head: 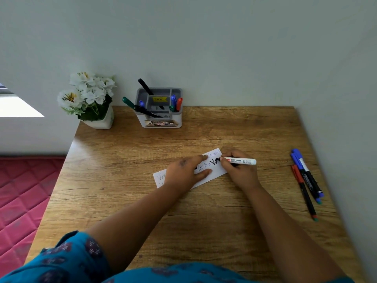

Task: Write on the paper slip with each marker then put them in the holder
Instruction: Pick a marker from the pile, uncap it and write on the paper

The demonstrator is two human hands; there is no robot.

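Paper slip (214, 173), thin, white and oblong, lies mid-table; we pin it flat with our left hand (186, 170), fingers straight. At its right end our right hand (237, 170) pinches the smooth white marker (240, 161), barrel running rightward from the tip. Two slim markers (306, 180) wait far right; the grey plastic holder (159, 108) stands beyond, nearer our left.

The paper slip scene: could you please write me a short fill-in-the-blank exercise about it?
1. The right hand writes with a ____ whiteboard marker.
2. The left hand presses flat on the ____.
3. The holder stands beside a pot of ____ flowers.
4. Spare markers lie at the table's ____ edge.

Missing: white; slip; white; right
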